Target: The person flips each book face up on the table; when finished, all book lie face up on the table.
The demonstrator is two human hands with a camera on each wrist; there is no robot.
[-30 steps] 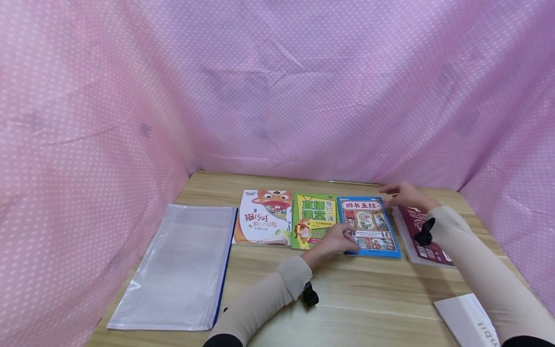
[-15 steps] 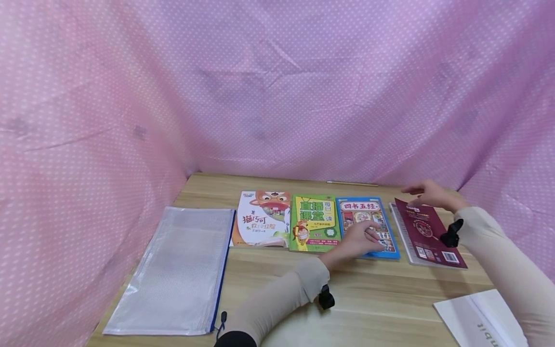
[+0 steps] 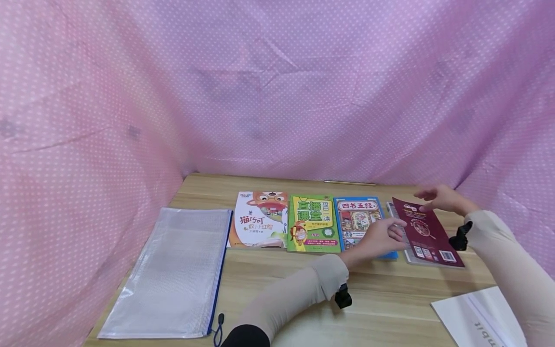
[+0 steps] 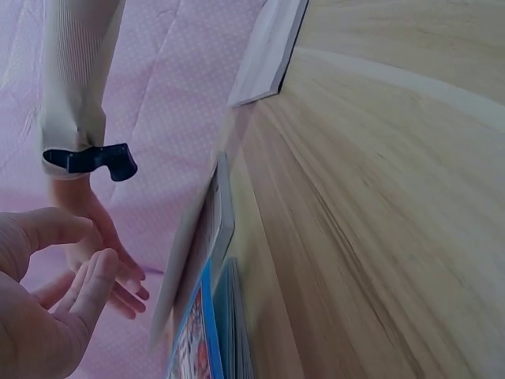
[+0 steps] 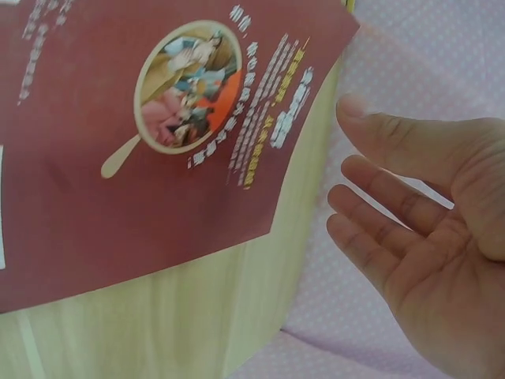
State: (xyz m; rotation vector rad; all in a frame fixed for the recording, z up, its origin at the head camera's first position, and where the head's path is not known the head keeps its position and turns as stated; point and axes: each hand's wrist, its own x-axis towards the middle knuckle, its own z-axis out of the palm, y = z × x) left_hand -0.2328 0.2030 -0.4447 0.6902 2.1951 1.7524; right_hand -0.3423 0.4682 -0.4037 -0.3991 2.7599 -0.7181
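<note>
My left hand (image 3: 381,237) hovers over the lower right of a blue book (image 3: 357,217) with loosely bent fingers and nothing in them. Beside the top edge of a maroon book (image 3: 427,231) is my right hand (image 3: 446,199); in the right wrist view its fingers (image 5: 371,205) stand apart from the cover. The maroon book lies back cover up, with its top left corner raised, on a pale thing with a ridged left edge (image 3: 396,217). In the left wrist view, the left hand (image 4: 47,300) appears in front of the right hand, which is partly hidden.
A green book (image 3: 314,224) and a white picture book (image 3: 260,219) lie in a row left of the blue one. A clear zip pouch (image 3: 173,270) covers the table's left side. A white box-like item (image 3: 477,313) lies front right; a pencil (image 3: 349,182) lies by the back edge.
Both hands have moved right: the left from the green and blue books towards the maroon one, the right along the maroon book's top. The maroon book shows more fully now.
</note>
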